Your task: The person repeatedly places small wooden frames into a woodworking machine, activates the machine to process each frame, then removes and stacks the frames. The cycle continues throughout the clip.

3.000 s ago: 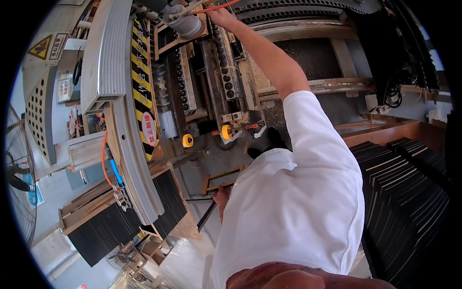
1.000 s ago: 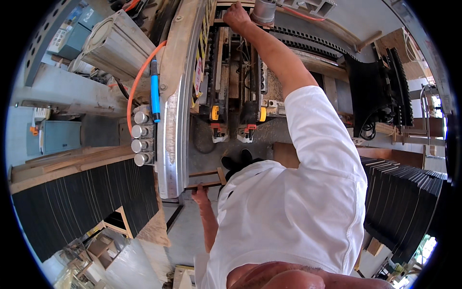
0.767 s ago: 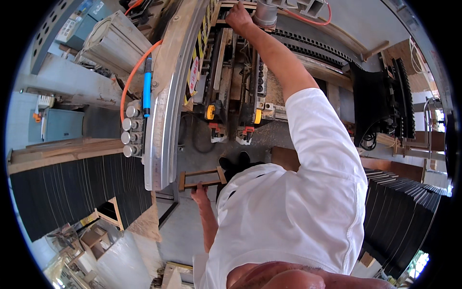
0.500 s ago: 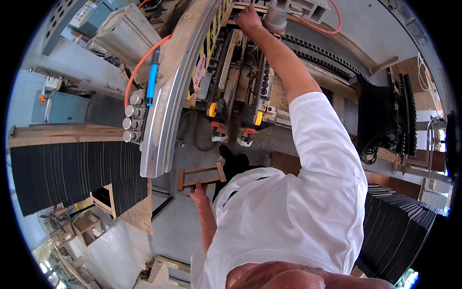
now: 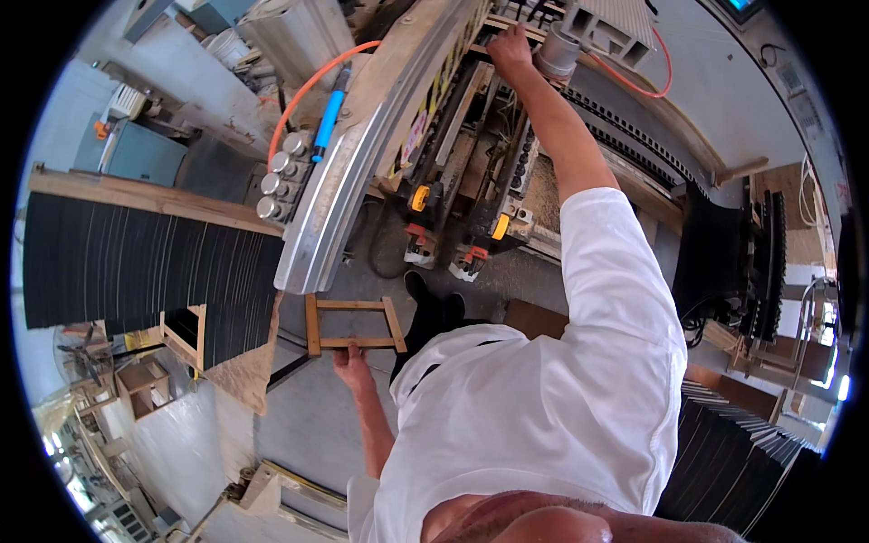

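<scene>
Down at my left side, my left hand (image 5: 353, 367) is closed around the lower rail of a small rectangular wooden frame (image 5: 313, 324), held clear of the floor. My right arm stretches far forward over a machine bed (image 5: 453, 172). At its far end my right hand (image 5: 512, 52) has its fingers bent down beside pale wooden strips (image 5: 518, 27). What those fingertips grip is too small to make out. Just right of that hand stands a round metal motor housing (image 5: 557, 56).
A metal machine beam (image 5: 321, 204) with a blue air gun (image 5: 330, 122) and orange hose runs along my left. Stacks of dark panels stand left (image 5: 145, 262) and right (image 5: 724, 462). Yellow-knobbed rail ends (image 5: 500, 226) point toward my feet.
My view has turned slightly, shifting the machine rightward. The wooden frame in my left hand has swung a little left and sits more squarely. My right hand stays at the machine's far end.
</scene>
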A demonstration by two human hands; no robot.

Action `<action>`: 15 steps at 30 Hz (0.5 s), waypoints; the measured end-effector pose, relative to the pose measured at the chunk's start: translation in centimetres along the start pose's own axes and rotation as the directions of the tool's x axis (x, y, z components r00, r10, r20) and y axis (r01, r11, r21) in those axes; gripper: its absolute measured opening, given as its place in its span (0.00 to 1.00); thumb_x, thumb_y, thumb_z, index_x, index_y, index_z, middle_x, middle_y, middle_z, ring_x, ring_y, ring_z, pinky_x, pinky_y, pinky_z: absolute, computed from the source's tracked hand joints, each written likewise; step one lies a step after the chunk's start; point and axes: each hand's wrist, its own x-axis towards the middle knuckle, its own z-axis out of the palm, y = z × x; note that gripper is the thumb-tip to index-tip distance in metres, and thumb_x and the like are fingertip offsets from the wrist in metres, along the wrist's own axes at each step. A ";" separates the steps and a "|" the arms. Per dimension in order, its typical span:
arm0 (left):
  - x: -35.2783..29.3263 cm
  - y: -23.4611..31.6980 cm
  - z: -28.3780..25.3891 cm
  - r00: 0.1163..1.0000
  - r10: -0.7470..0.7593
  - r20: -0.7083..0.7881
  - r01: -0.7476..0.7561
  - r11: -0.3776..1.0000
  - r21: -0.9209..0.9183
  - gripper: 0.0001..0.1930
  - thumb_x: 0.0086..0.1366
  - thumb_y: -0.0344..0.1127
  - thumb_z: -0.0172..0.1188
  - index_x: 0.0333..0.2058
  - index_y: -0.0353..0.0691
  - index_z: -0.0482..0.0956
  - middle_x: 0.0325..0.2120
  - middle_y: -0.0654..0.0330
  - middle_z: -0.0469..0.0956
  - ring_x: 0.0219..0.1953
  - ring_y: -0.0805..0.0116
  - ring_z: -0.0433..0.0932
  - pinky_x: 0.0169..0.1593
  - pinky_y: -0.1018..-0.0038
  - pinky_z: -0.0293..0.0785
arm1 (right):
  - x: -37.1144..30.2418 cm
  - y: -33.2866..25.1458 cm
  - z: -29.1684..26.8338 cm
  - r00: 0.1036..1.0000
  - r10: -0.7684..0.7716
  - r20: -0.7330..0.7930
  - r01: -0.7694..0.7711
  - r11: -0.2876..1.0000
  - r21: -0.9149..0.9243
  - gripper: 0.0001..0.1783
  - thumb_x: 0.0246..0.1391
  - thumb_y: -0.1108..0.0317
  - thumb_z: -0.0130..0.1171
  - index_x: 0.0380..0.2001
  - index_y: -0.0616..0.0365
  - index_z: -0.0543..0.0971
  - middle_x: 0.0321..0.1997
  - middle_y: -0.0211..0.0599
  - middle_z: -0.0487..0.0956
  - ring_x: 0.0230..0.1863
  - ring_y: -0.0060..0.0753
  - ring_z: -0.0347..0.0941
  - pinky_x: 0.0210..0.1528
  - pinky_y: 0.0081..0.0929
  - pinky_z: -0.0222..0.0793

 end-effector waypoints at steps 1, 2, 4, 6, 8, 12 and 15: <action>-0.2 0.0 -0.9 0.999 0.043 0.012 -0.043 0.999 0.001 0.11 0.66 0.29 0.54 0.47 0.36 0.73 0.40 0.61 0.79 0.36 0.76 0.76 0.33 0.78 0.73 | 0.4 -0.3 -0.2 1.000 -0.009 0.000 0.009 1.000 0.005 0.12 0.51 0.65 0.60 0.40 0.45 0.84 0.49 0.40 0.78 0.58 0.49 0.66 0.62 0.55 0.53; -0.3 0.1 -2.1 0.996 0.085 0.019 -0.085 0.996 0.003 0.12 0.66 0.30 0.54 0.47 0.36 0.73 0.41 0.62 0.79 0.36 0.76 0.75 0.33 0.78 0.72 | 0.7 -0.4 0.0 1.000 -0.020 -0.002 0.020 1.000 0.011 0.11 0.52 0.65 0.59 0.39 0.47 0.83 0.49 0.41 0.78 0.57 0.47 0.67 0.62 0.55 0.54; -1.0 1.0 -3.7 0.988 0.147 0.039 -0.148 0.989 0.011 0.12 0.67 0.29 0.53 0.48 0.34 0.72 0.43 0.60 0.78 0.38 0.75 0.75 0.37 0.78 0.72 | 2.4 -0.1 2.1 0.991 0.020 0.135 -0.018 1.000 -0.014 0.12 0.53 0.65 0.55 0.38 0.51 0.83 0.48 0.41 0.79 0.55 0.45 0.70 0.61 0.52 0.57; -2.2 5.5 -4.0 0.981 0.190 0.039 -0.192 0.981 0.035 0.13 0.67 0.28 0.52 0.48 0.30 0.71 0.45 0.56 0.77 0.42 0.72 0.76 0.44 0.78 0.72 | 2.0 1.8 4.3 0.990 0.098 0.103 -0.118 0.969 0.217 0.13 0.54 0.66 0.54 0.38 0.56 0.83 0.43 0.41 0.81 0.49 0.46 0.76 0.55 0.46 0.64; -2.8 7.7 -6.5 0.958 0.280 -0.067 -0.278 0.960 0.026 0.12 0.68 0.27 0.50 0.48 0.29 0.71 0.43 0.57 0.77 0.42 0.74 0.76 0.44 0.79 0.71 | 1.8 1.8 2.8 0.992 -0.036 0.125 0.028 0.998 0.061 0.14 0.50 0.64 0.58 0.39 0.56 0.81 0.43 0.46 0.80 0.47 0.48 0.76 0.52 0.46 0.66; -3.1 13.5 -13.6 0.915 0.393 -0.092 -0.397 0.917 -0.031 0.17 0.69 0.32 0.51 0.53 0.31 0.69 0.44 0.58 0.77 0.45 0.66 0.77 0.49 0.72 0.74 | -1.0 1.6 -2.0 0.959 0.007 -0.282 0.078 0.954 0.288 0.16 0.45 0.62 0.62 0.39 0.53 0.79 0.40 0.47 0.78 0.45 0.50 0.74 0.46 0.44 0.70; -2.5 18.1 -20.0 0.905 0.383 -0.186 -0.405 0.910 -0.093 0.18 0.69 0.33 0.51 0.54 0.30 0.67 0.45 0.56 0.76 0.46 0.62 0.78 0.51 0.67 0.75 | -7.5 -0.9 -11.7 0.899 0.105 -0.424 0.222 0.725 0.652 0.13 0.51 0.61 0.62 0.36 0.58 0.78 0.41 0.47 0.78 0.44 0.49 0.74 0.45 0.42 0.70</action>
